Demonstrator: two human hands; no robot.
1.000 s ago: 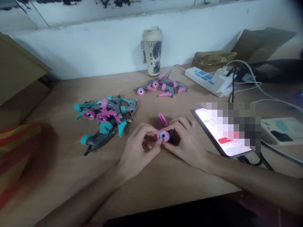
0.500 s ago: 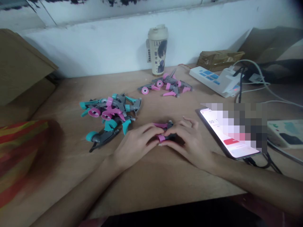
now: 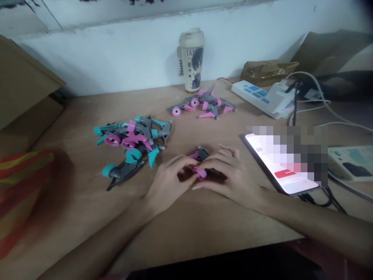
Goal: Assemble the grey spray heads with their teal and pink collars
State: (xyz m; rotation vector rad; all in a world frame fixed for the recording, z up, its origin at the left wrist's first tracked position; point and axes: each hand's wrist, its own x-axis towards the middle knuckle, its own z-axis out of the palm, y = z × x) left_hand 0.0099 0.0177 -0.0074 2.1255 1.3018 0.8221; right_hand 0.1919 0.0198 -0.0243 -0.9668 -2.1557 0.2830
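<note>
Spray head (image 3: pixel 203 165), grey with pink parts, lies low over the worktop (image 3: pixel 186 221) between both hands. The left hand (image 3: pixel 169 182) pinches its pink end with thumb and fingertips closed on it. The right hand (image 3: pixel 230 179) covers the grey body from the other side, fingers curled down and gripping it, so most of the piece is hidden. Fingertips of the two hands nearly meet at the pink collar. A heap of teal, pink and grey spray heads (image 3: pixel 132 142) lies just beyond the left hand. A smaller pink and grey heap (image 3: pixel 204 104) lies farther ahead of both hands, before a cup (image 3: pixel 190 60). A lit phone (image 3: pixel 279 171) rests just beside the right hand's outer side.
</note>
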